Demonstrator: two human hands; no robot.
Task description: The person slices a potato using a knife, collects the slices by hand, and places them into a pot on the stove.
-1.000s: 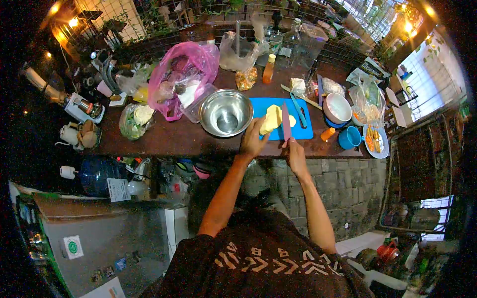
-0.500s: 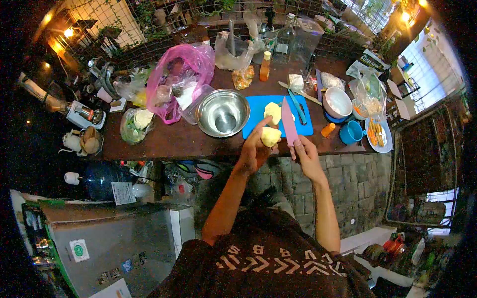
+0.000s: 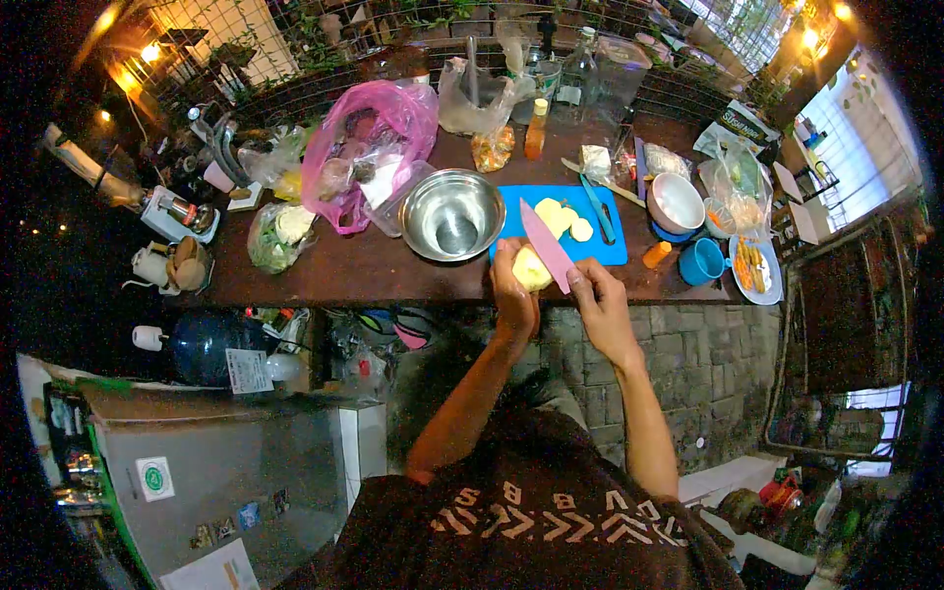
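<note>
The pink knife (image 3: 547, 246) in the right hand (image 3: 603, 307) has swung leftward, toward the yellow piece (image 3: 532, 269) the left hand (image 3: 512, 293) grips.

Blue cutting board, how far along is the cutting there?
Done: a few pale yellow pieces lie on the blue cutting board. In hand: a larger yellow chunk in the left hand, the pink knife in the right hand. Left: probably slicing that chunk; whether the pieces need finer cutting, I can't tell.
</note>
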